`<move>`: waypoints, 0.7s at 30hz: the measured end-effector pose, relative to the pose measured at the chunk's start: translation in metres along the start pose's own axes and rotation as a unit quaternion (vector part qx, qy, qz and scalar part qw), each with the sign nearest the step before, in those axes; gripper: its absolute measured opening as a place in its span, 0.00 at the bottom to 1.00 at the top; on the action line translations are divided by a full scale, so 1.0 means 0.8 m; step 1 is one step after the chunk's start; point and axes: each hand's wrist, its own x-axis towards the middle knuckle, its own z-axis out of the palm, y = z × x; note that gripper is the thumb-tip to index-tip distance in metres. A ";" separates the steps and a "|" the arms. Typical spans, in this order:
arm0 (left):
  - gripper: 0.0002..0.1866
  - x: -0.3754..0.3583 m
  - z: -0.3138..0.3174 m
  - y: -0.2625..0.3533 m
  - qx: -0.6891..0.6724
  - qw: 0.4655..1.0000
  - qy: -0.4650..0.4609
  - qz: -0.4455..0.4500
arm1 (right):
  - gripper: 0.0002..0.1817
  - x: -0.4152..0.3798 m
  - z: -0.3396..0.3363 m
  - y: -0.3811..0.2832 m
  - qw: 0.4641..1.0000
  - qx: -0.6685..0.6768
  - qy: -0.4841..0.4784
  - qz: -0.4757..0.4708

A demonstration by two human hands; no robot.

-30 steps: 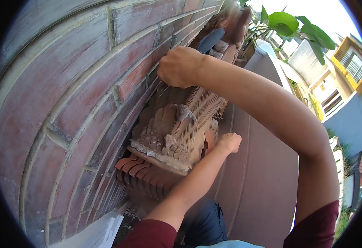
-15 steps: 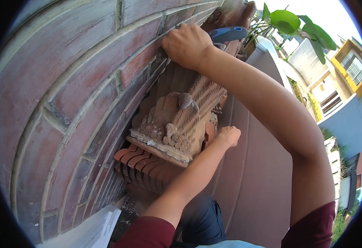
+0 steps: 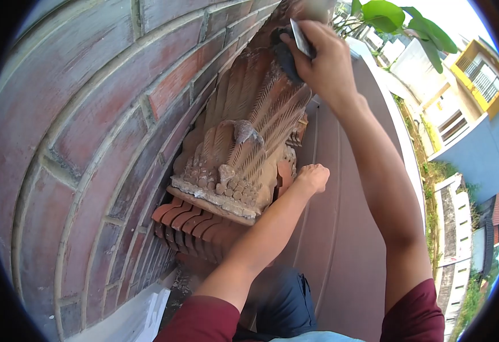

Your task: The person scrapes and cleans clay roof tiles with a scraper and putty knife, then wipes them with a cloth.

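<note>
My right hand (image 3: pixel 326 60) is closed on a scraper (image 3: pixel 301 39), whose flat metal edge stands up by the thumb. A dark blue-grey part lies under the fingers, against the upper end of a carved terracotta ornament (image 3: pixel 243 142). That ornament has feather-like grooves, round knobs and a pale, crusted lower edge, and it leans along the brick wall. My left hand (image 3: pixel 314 178) makes a fist at the ornament's right side, beside an orange tile piece (image 3: pixel 284 174). What the left fingers grip, if anything, is hidden.
A brick wall (image 3: pixel 101 131) rises close on the left. Curved roof tiles (image 3: pixel 189 219) lie below the ornament. To the right runs a smooth brownish surface (image 3: pixel 352 228) with a pale edge. Green leaves (image 3: pixel 383 16) hang at the top; houses (image 3: pixel 477 85) stand beyond.
My right hand has moved right and away from the wall, turning so the scraper's metal edge shows instead of the blue handle end. My left hand stays by the ornament's side.
</note>
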 end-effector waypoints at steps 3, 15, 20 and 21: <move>0.19 0.024 0.036 -0.018 -0.051 0.995 0.072 0.046 | 0.23 -0.093 0.010 -0.030 0.993 0.095 -0.020 0.073; 0.26 0.010 0.031 -0.029 -0.245 0.961 0.109 0.063 | 0.25 -0.087 0.031 -0.036 0.986 0.016 0.116 0.121; 0.28 -0.016 0.001 -0.015 -0.285 0.953 0.096 0.038 | 0.24 -0.109 0.010 -0.044 0.997 -0.067 0.008 0.045; 0.28 -0.020 -0.006 -0.014 -0.280 0.955 0.092 0.031 | 0.19 -0.122 0.005 -0.047 0.997 -0.061 -0.057 0.005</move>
